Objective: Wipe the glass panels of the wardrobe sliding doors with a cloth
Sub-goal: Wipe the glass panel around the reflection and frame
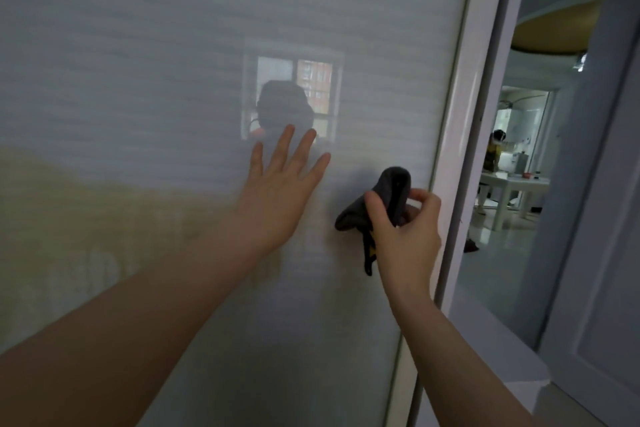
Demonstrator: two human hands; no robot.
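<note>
The glass panel (173, 114) of the wardrobe sliding door fills most of the view, frosted and reflecting a window and the person's dark outline. The left hand (280, 184) lies against the panel with its fingers (285, 139) straight and spread wide, holding nothing; I judge it is there to steady the sliding door so it does not shift under pressure, or to brace the body. The right hand (403, 225) is just to the right of it, near the panel's right edge and beside the white door frame (464, 149). Its fingers are curled round a dark grey cloth (388, 198), bunched into a wad with a loose end hanging below; the thumb and forefinger seem to be regathering the folds, probably to make a firm pad before pressing it to the glass. Whether the cloth touches the panel cannot be told. Beyond the frame, a doorway shows a white table (512, 187) in another room.
</note>
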